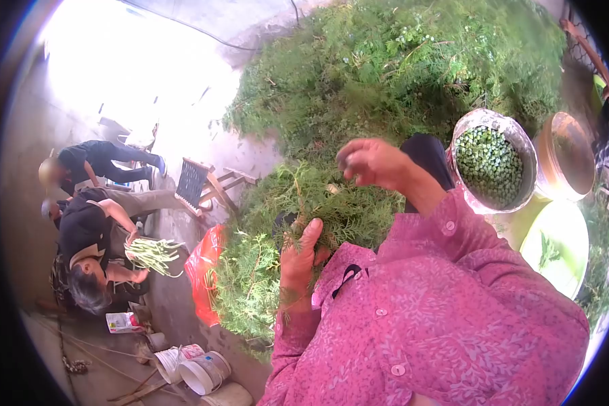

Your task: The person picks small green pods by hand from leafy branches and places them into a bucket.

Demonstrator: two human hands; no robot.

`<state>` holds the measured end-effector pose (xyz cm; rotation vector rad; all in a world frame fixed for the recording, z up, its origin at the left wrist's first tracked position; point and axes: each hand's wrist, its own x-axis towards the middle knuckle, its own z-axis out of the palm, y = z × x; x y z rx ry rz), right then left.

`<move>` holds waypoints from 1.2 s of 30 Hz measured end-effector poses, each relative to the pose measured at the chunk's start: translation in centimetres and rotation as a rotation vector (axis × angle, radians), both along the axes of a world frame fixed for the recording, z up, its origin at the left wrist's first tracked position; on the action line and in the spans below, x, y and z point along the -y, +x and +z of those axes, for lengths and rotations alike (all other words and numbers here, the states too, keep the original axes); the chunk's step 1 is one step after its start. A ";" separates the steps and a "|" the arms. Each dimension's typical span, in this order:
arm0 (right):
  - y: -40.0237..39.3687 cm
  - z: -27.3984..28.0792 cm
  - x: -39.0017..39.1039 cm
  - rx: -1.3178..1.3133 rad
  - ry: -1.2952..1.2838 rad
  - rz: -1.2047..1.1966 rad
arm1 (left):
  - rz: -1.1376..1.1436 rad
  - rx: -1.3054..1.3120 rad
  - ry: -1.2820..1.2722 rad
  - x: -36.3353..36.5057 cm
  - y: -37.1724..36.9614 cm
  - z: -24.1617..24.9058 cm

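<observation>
You're in an outdoor farmyard: concrete ground [183, 135], heaped green branches [399, 61], a basin of picked seeds [494, 162].

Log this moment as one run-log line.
left hand: grips feathery green sprigs | right hand: raised, fingers pinched, contents unclear | round metal bowl of green berries: beside right hand

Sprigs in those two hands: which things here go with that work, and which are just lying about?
In use:
- left hand, gripping sprigs
- right hand, its fingers pinched together
- bowl full of green seeds
- heap of greenery

Lying about:
- red bag
- buckets
- stool
- brown pot
- two other people, busy with their own bundle
</observation>
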<state>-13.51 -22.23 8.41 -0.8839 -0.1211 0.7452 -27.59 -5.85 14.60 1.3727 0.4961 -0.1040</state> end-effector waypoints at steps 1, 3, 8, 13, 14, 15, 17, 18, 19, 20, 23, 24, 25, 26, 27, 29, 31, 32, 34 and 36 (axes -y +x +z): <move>-0.7 -0.2 -0.3 -0.006 0.000 -0.001 | -0.001 -0.006 0.000 0.1 0.0 0.2; -1.9 -0.2 -1.3 -0.112 0.171 0.258 | -0.123 -0.012 -0.019 0.0 -0.1 0.4; -3.0 -0.7 -3.3 -0.140 0.183 0.288 | -0.119 -0.024 -0.017 0.1 -0.3 0.2; -2.7 -0.4 -1.8 0.086 0.156 0.385 | -0.093 -0.038 0.028 0.2 -0.5 0.4; -2.7 -0.1 -1.5 0.080 0.154 0.381 | -0.088 -0.041 0.061 0.4 -0.5 0.4; -2.6 0.1 -1.4 0.187 0.086 0.395 | -0.085 -0.042 0.095 0.6 -0.5 0.4; -2.6 0.5 -1.1 0.294 0.015 0.403 | -0.066 -0.033 0.083 0.5 -0.4 -0.2; -2.7 0.7 -1.0 0.328 -0.042 0.416 | -0.040 -0.021 0.074 0.3 -0.3 -0.6; -2.7 0.7 -1.0 0.361 -0.098 0.432 | -0.042 -0.022 0.074 0.2 -0.2 -0.8; -2.9 0.7 -1.3 0.360 -0.098 0.432 | -0.006 -0.022 0.126 0.1 -0.2 -1.0; -3.7 0.1 -2.5 0.427 -0.216 0.306 | 0.064 -0.013 0.175 0.0 -0.2 -1.7; -4.0 -0.2 -2.9 0.513 -0.284 0.200 | 0.096 0.000 0.169 0.0 -0.2 -1.9; -4.1 -0.4 -3.2 0.598 -0.351 0.092 | 0.095 0.000 0.171 -0.1 -0.2 -2.0; -4.3 -0.5 -3.4 0.598 -0.350 0.091 | 0.107 -0.019 0.181 -0.3 -0.4 -2.2; -4.4 -0.7 -3.5 0.468 -0.209 0.072 | 0.120 -0.037 0.192 -0.4 -0.6 -2.2; -4.4 -1.5 -4.0 0.338 -0.066 0.052 | 0.045 0.023 0.157 -0.6 -0.6 -2.1; -4.4 -2.3 -4.4 0.121 -0.084 0.119 | -0.025 0.084 0.122 -0.5 -0.7 -1.8; -4.6 -2.5 -4.6 0.122 -0.082 0.121 | -0.006 0.062 0.092 -0.1 -0.7 -1.3; -5.1 -2.0 -4.8 -0.204 0.091 0.130 | 0.012 0.040 0.063 -0.4 -0.8 -1.2; -5.1 -3.3 -5.4 -0.158 0.089 0.166 | -0.061 -0.005 0.002 -1.5 -0.9 -1.4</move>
